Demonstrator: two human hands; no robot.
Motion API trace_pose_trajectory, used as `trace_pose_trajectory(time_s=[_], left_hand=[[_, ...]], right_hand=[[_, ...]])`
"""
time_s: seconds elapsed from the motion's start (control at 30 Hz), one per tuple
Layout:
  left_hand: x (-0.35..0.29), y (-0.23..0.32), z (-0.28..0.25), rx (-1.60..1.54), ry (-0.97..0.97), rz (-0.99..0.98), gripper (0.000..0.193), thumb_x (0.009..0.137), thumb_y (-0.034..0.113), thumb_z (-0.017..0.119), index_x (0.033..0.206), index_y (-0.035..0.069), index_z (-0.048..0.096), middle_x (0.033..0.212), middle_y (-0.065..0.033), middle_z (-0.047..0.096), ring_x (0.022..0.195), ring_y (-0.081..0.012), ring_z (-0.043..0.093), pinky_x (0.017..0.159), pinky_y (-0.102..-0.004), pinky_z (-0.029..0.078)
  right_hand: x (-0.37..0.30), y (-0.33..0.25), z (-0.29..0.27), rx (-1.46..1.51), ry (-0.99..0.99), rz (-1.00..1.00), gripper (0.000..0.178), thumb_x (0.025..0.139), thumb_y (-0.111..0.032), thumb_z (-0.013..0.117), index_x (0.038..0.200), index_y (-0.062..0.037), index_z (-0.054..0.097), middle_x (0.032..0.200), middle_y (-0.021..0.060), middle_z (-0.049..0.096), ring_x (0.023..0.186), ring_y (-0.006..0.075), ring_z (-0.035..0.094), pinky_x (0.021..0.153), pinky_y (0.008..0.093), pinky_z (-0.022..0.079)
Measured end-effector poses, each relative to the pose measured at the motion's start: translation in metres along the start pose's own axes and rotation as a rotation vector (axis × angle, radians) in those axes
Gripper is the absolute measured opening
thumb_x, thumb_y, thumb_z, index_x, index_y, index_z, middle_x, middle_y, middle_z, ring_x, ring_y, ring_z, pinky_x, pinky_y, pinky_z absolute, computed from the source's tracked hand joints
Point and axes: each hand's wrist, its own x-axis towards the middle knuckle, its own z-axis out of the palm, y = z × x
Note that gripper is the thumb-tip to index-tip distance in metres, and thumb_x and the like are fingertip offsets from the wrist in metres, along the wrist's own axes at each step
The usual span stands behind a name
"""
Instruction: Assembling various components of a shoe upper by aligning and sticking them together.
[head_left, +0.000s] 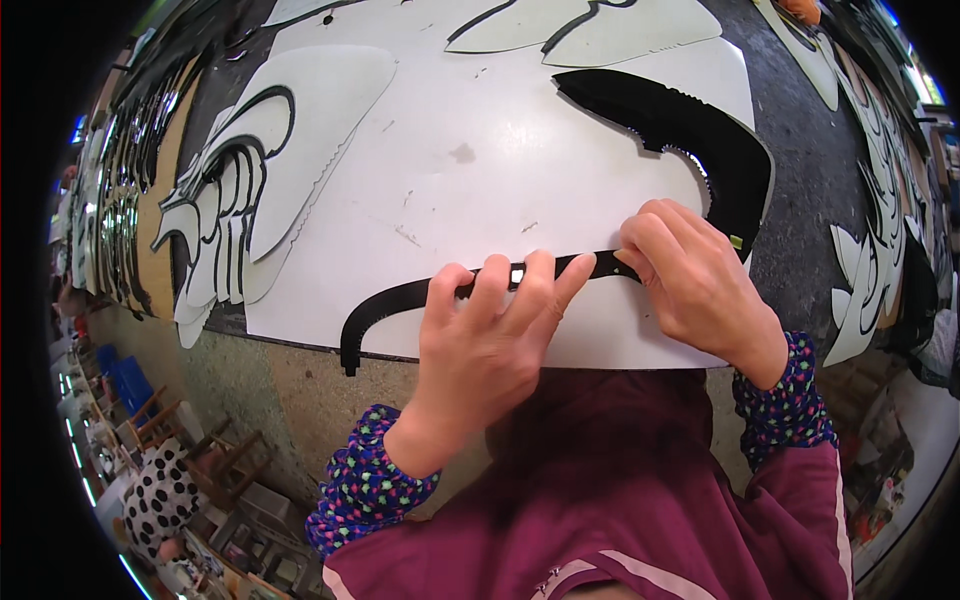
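Note:
A narrow black curved strip [395, 300] lies along the near edge of a white board [470, 170]. Its left end bends down past that edge. My left hand [485, 340] holds the strip, its fingertips set across the middle and its thumb hidden. A small white patch shows between the fingers. At the strip's right end, my right hand [705, 290] is closed in a pinch, hiding what lies under its fingertips. Beyond it lies a wide black curved piece [690, 120], with a small yellow-green tab [736, 242] near its lower end.
Stacked white cut-out pieces with black curved lines [290, 150] lie at the left of the board. More white shapes [630, 30] are at the far edge, and others [870, 230] to the right. Glossy black strips [125, 210] lie further left. Wooden stools [225, 460] stand on the floor below.

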Motion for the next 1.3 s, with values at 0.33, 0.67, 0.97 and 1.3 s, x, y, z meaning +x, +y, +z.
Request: trace_pose_trajectory(time_s=[0.33, 0.67, 0.97, 1.3], left_hand=[[0.002, 0.006, -0.007, 0.108, -0.033, -0.026, 0.048, 0.084, 0.009, 0.058, 0.129, 0.018, 0.066, 0.121, -0.0012, 0.057, 0.100, -0.0210, 0.052, 0.085, -0.0357, 0.041], [-0.026, -0.014, -0.004, -0.120, 0.136, -0.151, 0.048, 0.083, -0.004, 0.061, 0.126, 0.015, 0.069, 0.130, -0.0072, 0.060, 0.109, -0.0226, 0.058, 0.087, -0.0347, 0.044], [-0.032, -0.014, 0.007, -0.211, 0.262, -0.189, 0.047, 0.079, -0.007, 0.064, 0.122, 0.010, 0.071, 0.127, -0.0094, 0.062, 0.108, -0.0248, 0.060, 0.091, -0.0370, 0.045], [-0.043, -0.015, 0.011, -0.227, 0.322, -0.259, 0.040, 0.076, 0.000, 0.066, 0.115, 0.006, 0.071, 0.126, -0.0089, 0.062, 0.109, -0.0266, 0.059, 0.093, -0.0402, 0.044]], right_hand=[[-0.018, 0.003, 0.010, -0.218, 0.187, -0.008, 0.025, 0.086, -0.005, 0.068, 0.108, -0.0048, 0.056, 0.107, 0.0102, 0.056, 0.100, 0.0283, 0.054, 0.085, 0.0391, 0.042], [-0.014, 0.000, 0.007, -0.242, 0.096, 0.004, 0.035, 0.088, 0.000, 0.060, 0.122, -0.0037, 0.054, 0.129, 0.0109, 0.052, 0.120, 0.0289, 0.050, 0.097, 0.0385, 0.037], [0.068, -0.013, 0.072, -0.530, 0.362, -0.203, 0.058, 0.084, -0.010, 0.060, 0.140, -0.0043, 0.045, 0.144, 0.0144, 0.042, 0.135, 0.0312, 0.039, 0.104, 0.0472, 0.031], [0.070, -0.001, 0.075, -0.258, 0.267, -0.177, 0.051, 0.089, -0.009, 0.054, 0.139, -0.0017, 0.045, 0.137, 0.0179, 0.048, 0.130, 0.0296, 0.046, 0.102, 0.0451, 0.035]])
